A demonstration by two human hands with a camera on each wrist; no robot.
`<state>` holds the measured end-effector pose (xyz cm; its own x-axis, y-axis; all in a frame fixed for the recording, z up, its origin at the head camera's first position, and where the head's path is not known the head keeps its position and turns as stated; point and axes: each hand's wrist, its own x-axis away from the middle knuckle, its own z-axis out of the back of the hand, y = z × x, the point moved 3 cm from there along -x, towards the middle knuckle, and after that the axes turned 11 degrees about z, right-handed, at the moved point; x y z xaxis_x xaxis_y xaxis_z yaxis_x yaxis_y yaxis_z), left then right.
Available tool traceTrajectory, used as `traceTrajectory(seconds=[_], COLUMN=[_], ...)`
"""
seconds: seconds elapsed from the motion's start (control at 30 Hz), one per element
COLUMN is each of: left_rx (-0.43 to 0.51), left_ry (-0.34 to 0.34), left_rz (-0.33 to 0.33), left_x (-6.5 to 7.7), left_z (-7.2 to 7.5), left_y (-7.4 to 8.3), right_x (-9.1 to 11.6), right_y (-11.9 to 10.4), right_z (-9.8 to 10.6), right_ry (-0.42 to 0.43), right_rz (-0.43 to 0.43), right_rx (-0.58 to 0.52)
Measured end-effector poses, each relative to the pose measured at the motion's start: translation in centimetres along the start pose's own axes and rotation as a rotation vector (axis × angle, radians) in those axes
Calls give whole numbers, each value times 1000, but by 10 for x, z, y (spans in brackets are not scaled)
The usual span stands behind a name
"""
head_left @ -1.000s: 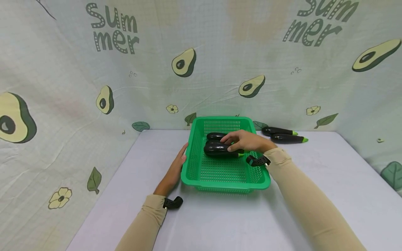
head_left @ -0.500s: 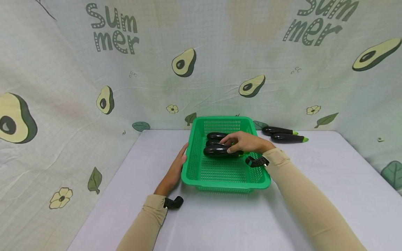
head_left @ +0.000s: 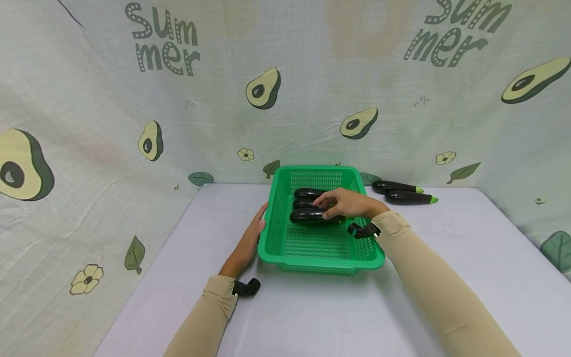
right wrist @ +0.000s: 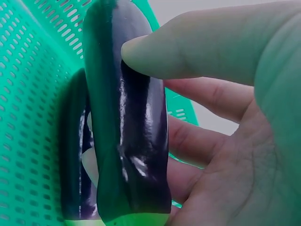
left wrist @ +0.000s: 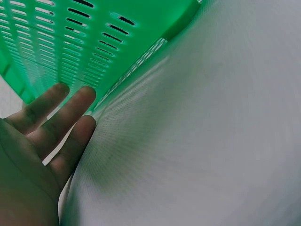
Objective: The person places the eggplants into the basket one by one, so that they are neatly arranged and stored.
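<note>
A green perforated plastic basket (head_left: 308,260) stands on the table with three dark, glossy eggplants side by side inside. My right hand (head_left: 350,203) reaches over the basket's right side and grips the front eggplant (head_left: 305,215). In the right wrist view, the thumb lies on one face of the held eggplant (right wrist: 136,122) and the fingers curl behind it. Another eggplant (right wrist: 73,155) lies beside it. The middle eggplant (head_left: 302,204) and back eggplant (head_left: 308,193) are partly hidden by the hand. My left hand (left wrist: 51,127) touches the basket's left outer wall with extended fingers.
Two more eggplants, one nearer (head_left: 407,197) and one behind it (head_left: 394,187), lie on the white table (head_left: 303,317) right of the basket, stems pointing right. A printed cloth (head_left: 308,99) hangs behind the table's back edge.
The front eggplant has shifted slightly toward the near side with my right hand, showing more of the middle one. My left hand and the basket have stayed nearly still.
</note>
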<state>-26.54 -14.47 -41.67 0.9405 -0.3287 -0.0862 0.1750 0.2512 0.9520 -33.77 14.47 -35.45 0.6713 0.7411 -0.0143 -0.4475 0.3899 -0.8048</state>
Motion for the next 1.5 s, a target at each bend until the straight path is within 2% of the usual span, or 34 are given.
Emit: traceTrajectory(seconds=[0.3, 0.93, 1.5], left_rx=[-13, -16, -13], left_ry=[4, -1, -1], left_rz=[-6, -11, -11], left_x=[1, 0, 0], left_z=[-1, -2, -2], left_y=[0, 2, 1], right_x=[-2, -9, -11], right_y=[1, -2, 0], right_z=[-5, -12, -14], right_ry=[-36, -119, -95], right_rz=[-10, -2, -9], right_rx=[29, 177, 271])
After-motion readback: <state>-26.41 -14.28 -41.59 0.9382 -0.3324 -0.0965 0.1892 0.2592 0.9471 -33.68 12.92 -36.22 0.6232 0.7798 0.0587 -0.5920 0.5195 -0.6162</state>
